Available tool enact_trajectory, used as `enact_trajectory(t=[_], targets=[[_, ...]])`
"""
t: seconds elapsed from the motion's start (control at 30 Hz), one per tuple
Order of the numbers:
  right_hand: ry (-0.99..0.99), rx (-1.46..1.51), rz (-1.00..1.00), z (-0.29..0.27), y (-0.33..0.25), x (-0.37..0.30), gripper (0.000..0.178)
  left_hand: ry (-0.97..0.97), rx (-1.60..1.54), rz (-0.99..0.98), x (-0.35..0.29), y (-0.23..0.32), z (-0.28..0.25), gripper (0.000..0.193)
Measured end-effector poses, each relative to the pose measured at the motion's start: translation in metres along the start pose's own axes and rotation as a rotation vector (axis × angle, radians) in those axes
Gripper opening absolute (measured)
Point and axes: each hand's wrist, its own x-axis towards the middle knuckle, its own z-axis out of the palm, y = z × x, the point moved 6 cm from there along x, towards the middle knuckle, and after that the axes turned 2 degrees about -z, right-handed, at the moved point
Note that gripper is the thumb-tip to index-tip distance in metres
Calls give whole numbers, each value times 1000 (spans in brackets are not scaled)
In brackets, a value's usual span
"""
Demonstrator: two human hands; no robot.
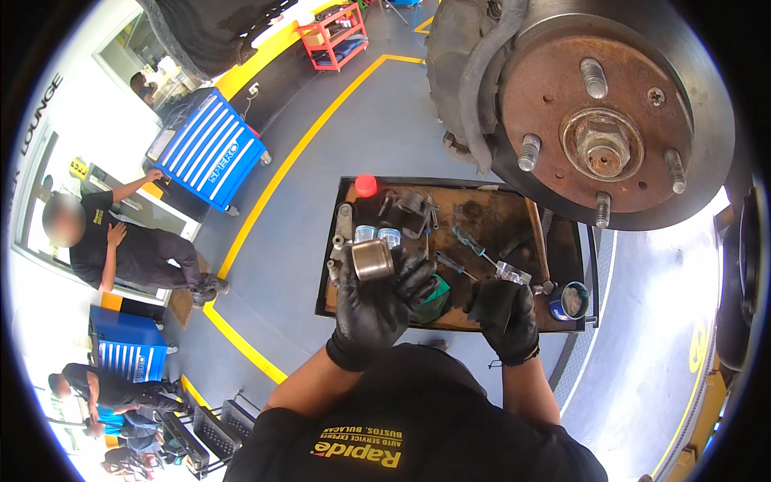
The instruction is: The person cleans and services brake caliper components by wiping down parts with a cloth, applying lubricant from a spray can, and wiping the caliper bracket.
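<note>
My left hand [371, 312], in a black glove, holds a shiny metal cylinder that looks like a brake caliper piston [373, 261]; its fingers are partly curled beside it. Over the right side of a work tray, my right hand [504, 315], gloved too, is closed on a small clear plastic packet [512, 273]; its contents are too small to make out. Just beyond the piston stand two small containers with pale blue tops [389, 236]. A metal brake bracket [344, 221] lies to their left. Green cloth [434, 305] shows between my hands.
On the tray [418, 181] lie a screwdriver [475, 244], a hammer [540, 241], a red cap [366, 185] and an open blue can [569, 301]. A rusty wheel hub [598, 112] with studs overhangs at upper right. A person [120, 241] stands left by a blue tool cabinet [209, 149].
</note>
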Motion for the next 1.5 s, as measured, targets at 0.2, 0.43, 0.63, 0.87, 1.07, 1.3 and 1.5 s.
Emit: enact_trajectory(t=[0.2,0.43,0.63,0.87,1.07,1.3,1.5], targets=[[-44,860,-8,33,-21,32,61,110,-22,-126,0,3,1,73],[-193,-433,-272,75,-85,74,70,178,230,-216,-16,20,10,69],[-397,-881,-411,159,-100,86,76,241,476,-270,-31,59,-13,74],[-545,-918,-387,208,-101,116,63,211,753,-302,-45,115,-48,59],[-567,-983,-308,221,-88,128,58,-73,1540,203,-22,171,-26,52],[-749,-765,-105,246,-71,149,49,-450,1767,539,-6,191,-20,38],[-884,-722,70,252,-86,164,49,-526,1816,753,-1,194,-14,28]])
